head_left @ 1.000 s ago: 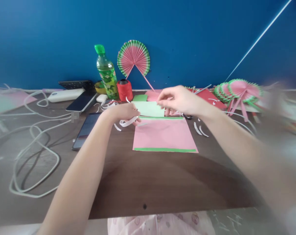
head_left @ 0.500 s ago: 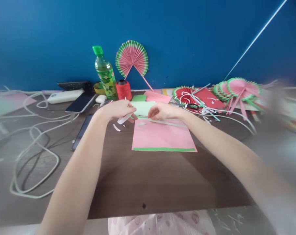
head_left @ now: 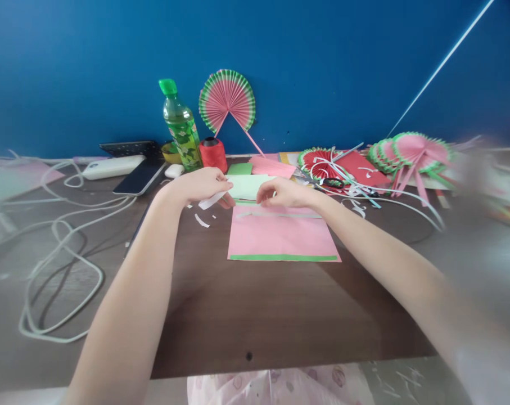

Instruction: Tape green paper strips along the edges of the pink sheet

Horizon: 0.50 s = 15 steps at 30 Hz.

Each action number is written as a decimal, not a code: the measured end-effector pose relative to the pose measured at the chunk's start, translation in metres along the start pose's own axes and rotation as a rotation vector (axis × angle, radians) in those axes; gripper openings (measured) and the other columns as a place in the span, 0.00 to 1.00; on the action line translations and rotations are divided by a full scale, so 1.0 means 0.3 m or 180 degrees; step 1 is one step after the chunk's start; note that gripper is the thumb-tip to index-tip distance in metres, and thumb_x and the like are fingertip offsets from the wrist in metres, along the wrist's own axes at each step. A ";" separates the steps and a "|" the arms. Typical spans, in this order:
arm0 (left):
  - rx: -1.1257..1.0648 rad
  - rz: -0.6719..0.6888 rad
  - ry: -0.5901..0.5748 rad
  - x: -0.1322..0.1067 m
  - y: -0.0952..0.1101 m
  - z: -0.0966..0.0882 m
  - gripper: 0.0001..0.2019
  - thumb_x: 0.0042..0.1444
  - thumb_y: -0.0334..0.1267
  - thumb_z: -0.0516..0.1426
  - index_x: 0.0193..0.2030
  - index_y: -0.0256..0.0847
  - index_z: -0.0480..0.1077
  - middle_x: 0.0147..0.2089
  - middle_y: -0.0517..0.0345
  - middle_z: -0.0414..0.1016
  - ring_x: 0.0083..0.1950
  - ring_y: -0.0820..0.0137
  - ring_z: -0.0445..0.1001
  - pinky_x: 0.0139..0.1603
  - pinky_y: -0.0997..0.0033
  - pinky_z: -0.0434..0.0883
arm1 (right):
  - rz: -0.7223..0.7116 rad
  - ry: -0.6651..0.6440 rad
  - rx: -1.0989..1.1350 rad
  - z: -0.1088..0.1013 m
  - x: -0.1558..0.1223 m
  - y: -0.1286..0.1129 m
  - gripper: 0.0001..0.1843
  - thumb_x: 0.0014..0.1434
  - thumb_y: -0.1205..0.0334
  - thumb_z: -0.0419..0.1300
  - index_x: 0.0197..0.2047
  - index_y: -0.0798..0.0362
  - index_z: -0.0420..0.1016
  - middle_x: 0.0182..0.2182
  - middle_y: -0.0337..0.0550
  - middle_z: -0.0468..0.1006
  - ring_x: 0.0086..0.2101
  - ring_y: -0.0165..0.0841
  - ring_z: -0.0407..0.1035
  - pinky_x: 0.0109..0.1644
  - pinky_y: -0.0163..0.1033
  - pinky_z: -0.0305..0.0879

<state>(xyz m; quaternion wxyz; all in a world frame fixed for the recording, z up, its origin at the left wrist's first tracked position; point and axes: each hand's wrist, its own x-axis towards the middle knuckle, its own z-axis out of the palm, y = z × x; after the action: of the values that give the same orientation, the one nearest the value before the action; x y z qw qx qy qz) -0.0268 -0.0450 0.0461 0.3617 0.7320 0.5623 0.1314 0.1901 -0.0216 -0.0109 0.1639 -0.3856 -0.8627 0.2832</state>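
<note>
My left hand [head_left: 206, 185] pinches a white paper strip [head_left: 212, 199], which hangs down at a slant from the fingers. Facing it, my right hand [head_left: 285, 193] has its thumb and fingers curled together over the far edge of a pink paper sheet [head_left: 280, 236]; what they pinch, if anything, is hidden. A pale green strip [head_left: 297, 213] lies across the sheet just below these fingers. Along the sheet's near edge runs a darker green strip [head_left: 284, 258]. Pale green paper [head_left: 248, 184] lies behind and between the hands.
A green bottle [head_left: 181, 132], a red thread spool [head_left: 213, 156] and a pleated paper fan [head_left: 227, 98] stand by the blue wall. Further fans [head_left: 419, 152], scissors [head_left: 333, 182] and paper scraps lie right. Phones, a white power bank [head_left: 113, 167] and cables [head_left: 64, 247] lie left.
The pale green strip by my right hand now lies flatter along the pink sheet. Both hands have shifted only slightly, and the left still holds the white strip.
</note>
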 end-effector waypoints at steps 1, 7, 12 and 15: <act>-0.0101 0.0034 -0.0107 -0.003 0.008 0.006 0.08 0.49 0.41 0.56 0.28 0.38 0.68 0.26 0.55 0.77 0.32 0.65 0.76 0.28 0.74 0.64 | 0.0052 0.0115 0.0131 0.000 -0.005 -0.003 0.06 0.50 0.68 0.59 0.33 0.56 0.74 0.32 0.43 0.78 0.32 0.31 0.70 0.35 0.35 0.64; -0.0745 0.0556 -0.0180 0.007 0.039 0.053 0.08 0.53 0.41 0.55 0.35 0.40 0.63 0.25 0.58 0.76 0.30 0.69 0.73 0.32 0.73 0.63 | -0.0054 0.1265 0.1117 0.004 -0.033 -0.067 0.06 0.54 0.64 0.57 0.38 0.54 0.68 0.36 0.43 0.75 0.30 0.29 0.70 0.35 0.37 0.69; -0.0857 0.0831 0.0074 0.020 0.056 0.079 0.09 0.56 0.43 0.53 0.38 0.39 0.61 0.26 0.57 0.75 0.32 0.69 0.73 0.33 0.71 0.62 | -0.0682 0.1950 0.1436 0.015 -0.033 -0.093 0.10 0.54 0.64 0.59 0.41 0.50 0.65 0.44 0.44 0.71 0.43 0.33 0.70 0.53 0.45 0.66; -0.0903 0.0922 -0.0047 0.020 0.058 0.086 0.12 0.54 0.39 0.55 0.44 0.38 0.60 0.29 0.57 0.75 0.35 0.68 0.73 0.37 0.69 0.63 | -0.0741 0.1885 0.1436 0.019 -0.027 -0.087 0.12 0.53 0.65 0.60 0.42 0.50 0.65 0.46 0.45 0.71 0.47 0.35 0.68 0.57 0.47 0.64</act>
<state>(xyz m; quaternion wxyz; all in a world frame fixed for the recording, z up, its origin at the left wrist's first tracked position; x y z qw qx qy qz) 0.0033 -0.0511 0.0386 0.4426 0.7479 0.4242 0.2545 0.1776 -0.0441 0.0002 0.5175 -0.3046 -0.7320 0.3218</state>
